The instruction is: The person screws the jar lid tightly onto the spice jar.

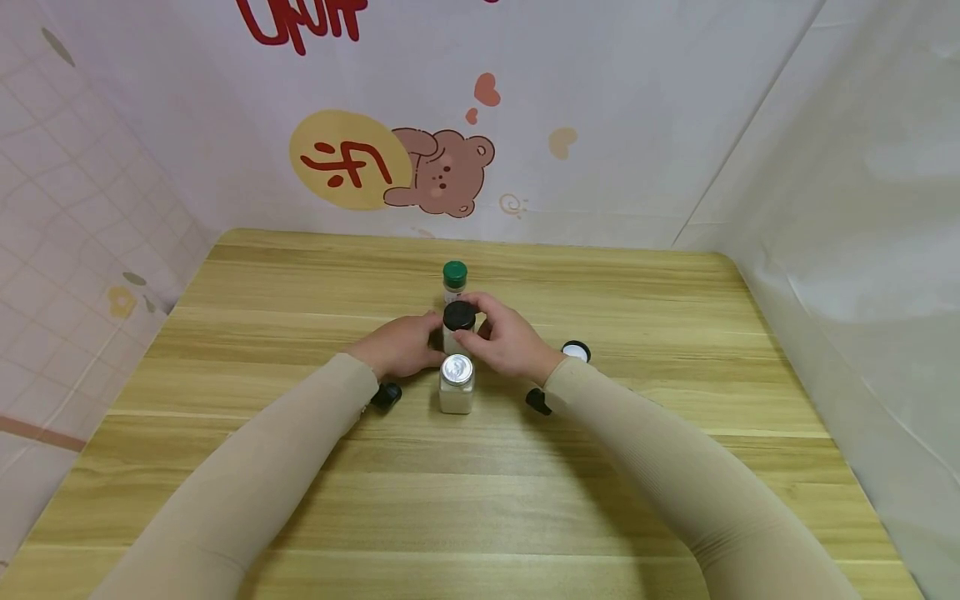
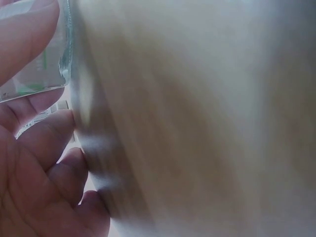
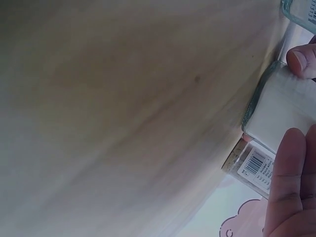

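Three glass jars stand in a row in the head view: a green-capped jar [image 1: 454, 275] at the back, a black-capped jar [image 1: 459, 315] in the middle, a silver-topped jar [image 1: 456, 396] in front. My right hand [image 1: 513, 340] grips the middle jar near its black cap, thumb in front and fingers behind; the right wrist view has its pale contents [image 3: 279, 106] between thumb and fingers [image 3: 290, 173]. From the left, my left hand [image 1: 403, 346] holds the same jar lower down. Thumb and fingers flank clear glass [image 2: 61, 59] in the left wrist view.
A black object [image 1: 387, 396] lies beside my left wrist, and another [image 1: 537, 401] is by my right cuff. Behind that cuff lies a round black-rimmed lid [image 1: 576, 351], its white inside facing up. The wooden table [image 1: 450, 517] meets a printed cloth backdrop [image 1: 600, 183].
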The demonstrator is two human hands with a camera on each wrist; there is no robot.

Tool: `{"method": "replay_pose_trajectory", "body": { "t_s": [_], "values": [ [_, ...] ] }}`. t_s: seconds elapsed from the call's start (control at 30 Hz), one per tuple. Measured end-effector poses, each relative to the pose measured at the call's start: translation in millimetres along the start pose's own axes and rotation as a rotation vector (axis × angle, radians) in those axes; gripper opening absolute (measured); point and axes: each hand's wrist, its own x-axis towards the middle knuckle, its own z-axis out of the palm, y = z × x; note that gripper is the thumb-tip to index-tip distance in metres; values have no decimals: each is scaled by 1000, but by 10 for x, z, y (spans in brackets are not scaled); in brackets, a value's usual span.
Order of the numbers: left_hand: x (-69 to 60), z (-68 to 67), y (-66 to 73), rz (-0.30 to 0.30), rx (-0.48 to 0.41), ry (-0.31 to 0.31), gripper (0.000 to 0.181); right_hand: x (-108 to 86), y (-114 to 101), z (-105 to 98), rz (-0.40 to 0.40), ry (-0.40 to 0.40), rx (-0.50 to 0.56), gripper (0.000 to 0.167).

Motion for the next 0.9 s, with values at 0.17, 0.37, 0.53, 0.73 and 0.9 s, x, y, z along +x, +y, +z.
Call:
{"method": "replay_pose_trajectory", "body": {
  "t_s": [0.17, 0.37, 0.53, 0.73, 0.9],
  "values": [
    [7, 1, -2, -5, -2, -3, 66, 1, 3, 1, 11, -1, -3, 44],
    [8, 3, -6, -8, 7, -6, 63, -3, -3, -6, -17, -2, -2, 49],
    [3, 2, 0, -13, 7, -8, 65, -6, -2, -4, -22, 0, 4, 46],
    [0, 3, 4, -21, 7, -10, 67, -3, 4, 0, -4, 0, -11, 46],
    [1, 2, 9, -19, 11, -4, 63, -6, -10, -8, -21, -2, -8, 51]
  ]
}}
